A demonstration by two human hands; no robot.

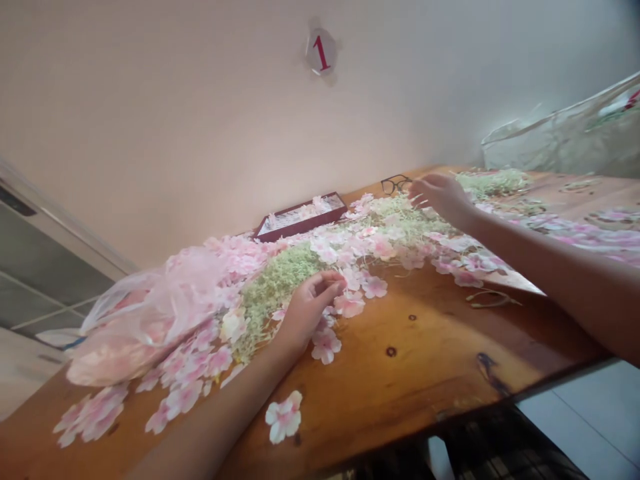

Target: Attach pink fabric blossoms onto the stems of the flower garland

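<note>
My left hand (313, 303) is in the middle of the table, thumb and forefinger pressed together beside pink artificial flowers (350, 303). Whatever the pinch holds is too small to make out. Farther back on the right, my right hand (443, 197) hovers over pale green artificial stems (400, 217). Its fingers are bent, slightly apart and a little blurred, with nothing visible in them. A bunch of green sprigs (285, 270) lies just behind my left hand. One loose pink-and-white flower (284, 417) rests near the front edge.
A clear plastic bag of pink petals (145, 320) lies on the left of the wooden table (380, 380). Against the wall are a dark red tray (303, 220) and black-framed glasses (395, 185). A thin looped stem (493, 299) and a translucent bag (560, 140) are at right.
</note>
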